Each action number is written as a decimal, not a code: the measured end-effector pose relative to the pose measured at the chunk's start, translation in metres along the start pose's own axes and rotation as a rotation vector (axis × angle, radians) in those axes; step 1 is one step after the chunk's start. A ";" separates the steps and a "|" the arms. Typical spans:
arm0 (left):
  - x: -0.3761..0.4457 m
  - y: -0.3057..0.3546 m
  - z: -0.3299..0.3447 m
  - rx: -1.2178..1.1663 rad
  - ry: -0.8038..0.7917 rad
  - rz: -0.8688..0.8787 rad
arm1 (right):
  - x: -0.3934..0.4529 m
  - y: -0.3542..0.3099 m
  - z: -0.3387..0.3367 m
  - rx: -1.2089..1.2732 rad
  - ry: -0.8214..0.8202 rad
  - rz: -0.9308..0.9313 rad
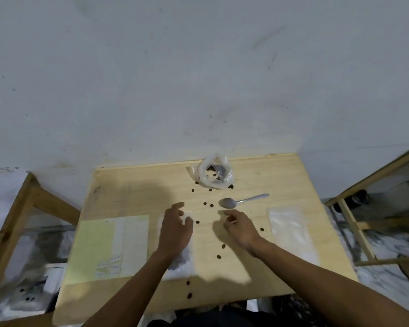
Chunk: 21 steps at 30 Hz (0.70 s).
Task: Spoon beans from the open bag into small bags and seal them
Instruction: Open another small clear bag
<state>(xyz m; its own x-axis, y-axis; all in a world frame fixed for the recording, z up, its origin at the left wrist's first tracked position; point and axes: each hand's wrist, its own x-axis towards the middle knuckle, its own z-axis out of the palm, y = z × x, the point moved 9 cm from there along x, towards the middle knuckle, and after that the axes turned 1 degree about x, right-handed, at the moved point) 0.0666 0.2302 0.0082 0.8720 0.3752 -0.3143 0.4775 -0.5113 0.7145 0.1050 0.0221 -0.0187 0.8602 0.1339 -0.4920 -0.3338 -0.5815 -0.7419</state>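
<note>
The open clear bag of dark beans [214,173] stands at the table's far edge. A metal spoon [230,202] lies empty just in front of it. Loose beans [197,222] are scattered down the middle of the table. A small clear bag [181,264] with beans in its lower part lies flat under my left forearm. My left hand [176,226] hovers over that bag's upper end with relaxed, spread fingers. My right hand [242,228] is just below the spoon's bowl, with its fingers loosely curled and nothing visible in them.
A stack of empty small clear bags [292,234] lies at the right of the wooden table [281,175]. A pale green sheet [92,246] with small labels lies at the left. Wooden frames [354,223] stand on both sides; a white wall is right behind.
</note>
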 end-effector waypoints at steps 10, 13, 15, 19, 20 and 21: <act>-0.051 0.074 0.194 -0.287 -0.724 -0.303 | -0.020 0.134 -0.161 -0.326 0.352 0.379; -0.065 0.086 0.232 -0.263 -0.773 -0.324 | -0.025 0.155 -0.159 -0.331 0.261 0.423; -0.069 0.093 0.243 -0.251 -0.765 -0.326 | -0.024 0.159 -0.155 -0.314 0.225 0.380; -0.070 0.096 0.245 -0.255 -0.720 -0.342 | -0.023 0.158 -0.161 -0.229 0.282 0.308; -0.069 0.095 0.244 -0.261 -0.711 -0.343 | -0.023 0.157 -0.163 -0.210 0.300 0.297; -0.070 0.095 0.242 -0.270 -0.709 -0.344 | -0.023 0.157 -0.164 -0.195 0.317 0.291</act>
<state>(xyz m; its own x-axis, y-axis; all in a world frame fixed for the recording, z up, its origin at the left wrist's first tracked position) 0.0770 -0.0315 -0.0537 0.5865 -0.1454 -0.7968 0.7661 -0.2197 0.6040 0.0965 -0.2040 -0.0488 0.8273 -0.2910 -0.4805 -0.5258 -0.7023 -0.4799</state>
